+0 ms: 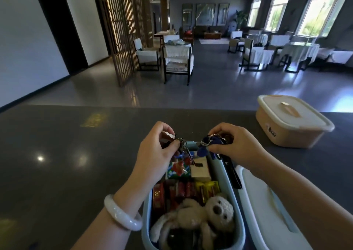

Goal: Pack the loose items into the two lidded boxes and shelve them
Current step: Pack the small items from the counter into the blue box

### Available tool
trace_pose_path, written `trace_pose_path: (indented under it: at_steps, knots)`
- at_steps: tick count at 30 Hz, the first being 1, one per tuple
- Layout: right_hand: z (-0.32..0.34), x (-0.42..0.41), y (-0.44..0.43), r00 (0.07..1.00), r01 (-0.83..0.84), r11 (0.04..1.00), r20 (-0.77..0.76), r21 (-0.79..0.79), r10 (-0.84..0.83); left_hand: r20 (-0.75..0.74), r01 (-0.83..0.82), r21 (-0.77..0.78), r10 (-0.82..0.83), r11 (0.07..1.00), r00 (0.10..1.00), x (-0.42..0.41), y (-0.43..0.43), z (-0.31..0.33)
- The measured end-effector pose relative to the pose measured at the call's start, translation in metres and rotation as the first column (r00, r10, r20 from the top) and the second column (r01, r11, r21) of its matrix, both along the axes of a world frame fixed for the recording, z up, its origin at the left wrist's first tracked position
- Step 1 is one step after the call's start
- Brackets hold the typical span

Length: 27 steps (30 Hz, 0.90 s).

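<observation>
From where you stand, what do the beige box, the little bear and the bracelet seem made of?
Beige box: probably matte plastic, smooth moulded walls and lid. Bear: nubbly plush or knitted yarn, fuzzy surface. Bracelet: glossy pale stone, perhaps jade, or glass; bright highlights along its curve.

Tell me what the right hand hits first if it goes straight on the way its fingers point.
The right hand points left, over the far end of the open box. First in its line is the key ring the left hand pinches, then that hand itself; depth is hard to judge.
</observation>
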State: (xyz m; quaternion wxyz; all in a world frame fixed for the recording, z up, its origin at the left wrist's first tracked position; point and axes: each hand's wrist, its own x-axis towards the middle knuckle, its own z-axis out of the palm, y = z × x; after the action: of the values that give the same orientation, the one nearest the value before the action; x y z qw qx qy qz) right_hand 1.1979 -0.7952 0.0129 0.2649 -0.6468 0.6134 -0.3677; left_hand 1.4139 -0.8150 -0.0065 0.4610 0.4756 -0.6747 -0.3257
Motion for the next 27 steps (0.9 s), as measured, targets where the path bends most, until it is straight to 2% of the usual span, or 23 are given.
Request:
trace_pose_path:
  at_steps: [6, 13, 21, 27]
  knots:
    - [-0.023, 0.008, -0.001, 0.99, -0.138, 0.98, 0.039, 0.141, 0.134, -0.022, -0.096, 0.036, 0.097, 0.995, 0.995, 0.0, 0.016, -0.021]
    - [-0.064, 0.015, -0.007, 0.987, -0.135, 0.958, 0.116, 0.254, 0.109, 0.044, -0.171, 0.092, 0.168, 0.981, 0.985, 0.005, 0.025, -0.052]
    - [-0.067, 0.01, -0.003, 0.967, -0.238, 0.896, 0.009, 0.375, 0.253, -0.005, -0.2, 0.111, 0.201, 0.974, 0.979, 0.007, 0.03, -0.057]
    - [-0.073, 0.007, -0.006, 0.979, -0.178, 0.933, -0.035, 0.312, 0.199, -0.108, -0.187, 0.135, 0.202, 0.973, 0.973, 0.012, 0.03, -0.056]
